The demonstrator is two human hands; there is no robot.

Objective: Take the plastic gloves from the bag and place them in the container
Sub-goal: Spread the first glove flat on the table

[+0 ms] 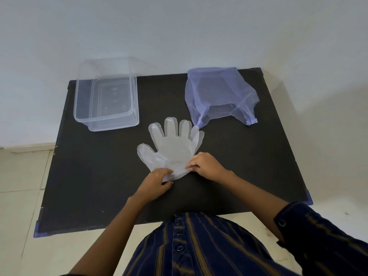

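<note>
Container holds nothing; gloves lie beside it.

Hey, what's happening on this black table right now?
A person is holding the plastic gloves flat on the black table, the left hand and right hand each pinching the cuff end. The gloves are out of the purple bag, which lies at the far right. The clear container stands at the far left, open, with no gloves in it yet.
</note>
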